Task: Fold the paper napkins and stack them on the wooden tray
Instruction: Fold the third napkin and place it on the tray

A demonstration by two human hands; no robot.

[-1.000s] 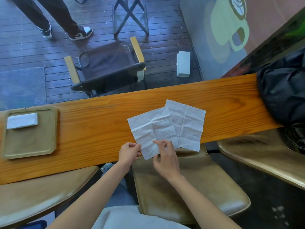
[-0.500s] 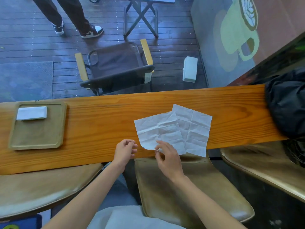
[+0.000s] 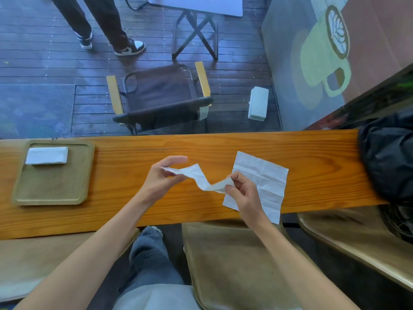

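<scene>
A white paper napkin point(image 3: 199, 177) hangs slack above the wooden counter, held at both ends. My left hand point(image 3: 161, 177) pinches its left end and my right hand point(image 3: 243, 191) pinches its right end. A second napkin point(image 3: 266, 177) lies unfolded and flat on the counter, partly under my right hand, its near corner past the counter's edge. At the far left sits the wooden tray point(image 3: 53, 186), with one folded napkin point(image 3: 47, 155) in its back left corner.
The counter point(image 3: 125, 198) is a long narrow plank. A black bag point(image 3: 388, 157) covers its right end. Tan stool seats point(image 3: 237, 265) stand below its near edge. Beyond the counter are a folding chair point(image 3: 161, 99) and a person's legs point(image 3: 100, 25).
Both hands have lifted the left napkin off the counter, uncovering the second napkin's left part. It now droops between them. The camera view has tilted forward.
</scene>
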